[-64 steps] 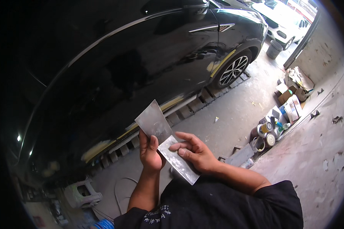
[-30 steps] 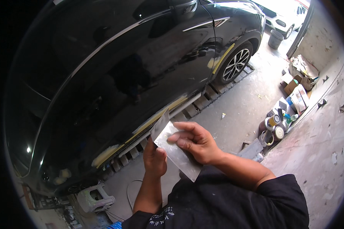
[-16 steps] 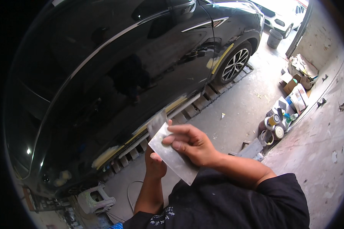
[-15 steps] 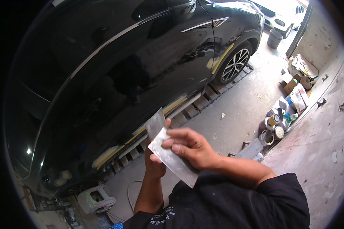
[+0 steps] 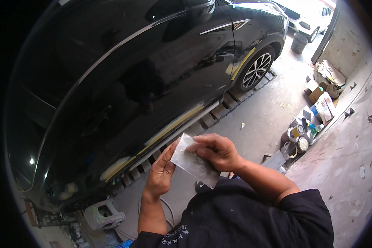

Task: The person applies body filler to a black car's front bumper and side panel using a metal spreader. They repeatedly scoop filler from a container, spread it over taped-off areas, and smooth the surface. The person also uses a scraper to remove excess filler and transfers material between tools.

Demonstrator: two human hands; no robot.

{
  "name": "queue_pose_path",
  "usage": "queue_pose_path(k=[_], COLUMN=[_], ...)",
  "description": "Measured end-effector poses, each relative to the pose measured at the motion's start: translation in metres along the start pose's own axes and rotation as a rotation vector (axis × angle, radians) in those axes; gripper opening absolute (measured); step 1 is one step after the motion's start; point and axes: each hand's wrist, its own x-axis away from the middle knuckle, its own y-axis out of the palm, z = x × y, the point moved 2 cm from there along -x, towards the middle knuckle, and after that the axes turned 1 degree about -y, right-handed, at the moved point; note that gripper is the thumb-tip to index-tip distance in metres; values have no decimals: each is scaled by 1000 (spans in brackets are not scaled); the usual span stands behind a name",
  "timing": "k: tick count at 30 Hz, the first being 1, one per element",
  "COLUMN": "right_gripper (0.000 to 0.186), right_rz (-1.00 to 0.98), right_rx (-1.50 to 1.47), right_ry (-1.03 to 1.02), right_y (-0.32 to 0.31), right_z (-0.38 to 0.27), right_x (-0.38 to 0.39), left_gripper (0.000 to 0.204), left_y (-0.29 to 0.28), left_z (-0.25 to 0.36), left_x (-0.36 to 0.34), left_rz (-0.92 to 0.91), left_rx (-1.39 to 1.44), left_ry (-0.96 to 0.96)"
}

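Note:
My right hand (image 5: 219, 152) is closed on a flat, rectangular metal putty spreader (image 5: 200, 167), its thumb and fingers bent over the upper side. The plate is greyish and smeared, with a pale streak near its top corner. My left hand (image 5: 161, 171) is closed at the plate's left edge, fingers pressed together. The second metal spreader in it is now mostly hidden behind the front plate. Both hands are held in front of my chest, apart from the dark car (image 5: 153, 103). Yellow tape and pale filler (image 5: 173, 124) run along the car's lower sill.
Taped filler also marks the front wheel arch (image 5: 243, 64). Cans (image 5: 302, 144), bottles and cardboard (image 5: 316, 94) line the wall at right. A stained plastic stool (image 5: 104, 215) stands at lower left, near a hose (image 5: 167, 208). A bucket (image 5: 299, 43) stands far right.
My left hand has come out from behind the front spreader to its left edge. The second spreader, which stuck up above, has dropped from sight. My right hand has shifted slightly right.

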Motion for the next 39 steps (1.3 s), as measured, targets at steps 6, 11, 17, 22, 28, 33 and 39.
queue_pose_path(k=[6,11,17,22,28,33,39], right_gripper=[35,34,36,37,39,38,35], right_rz=[49,322,246,366,358,445,387], right_rx=[129,-42,-80,-404,-394,-345,-187], right_ry=[-18,25,233,341,381,306,255], right_y=[0,-4,29,31,41,25,26], right_z=[2,2,8,0,6,-2,4], right_x=[-2,-15,19,1,18,-3,8], left_gripper=[42,42,52,52,53,46,45], left_y=[3,21,29,24,26,28,17], left_z=[-27,-25,-21,-32,-42,-38,-34], left_x=[18,18,8,10,8,14,11], left_rz=[84,-84,156,165,199,132,168], left_rx=[263,49,674,485,459,361,583], left_ry=[-132,-43,-102,-40,-73,-59,-134])
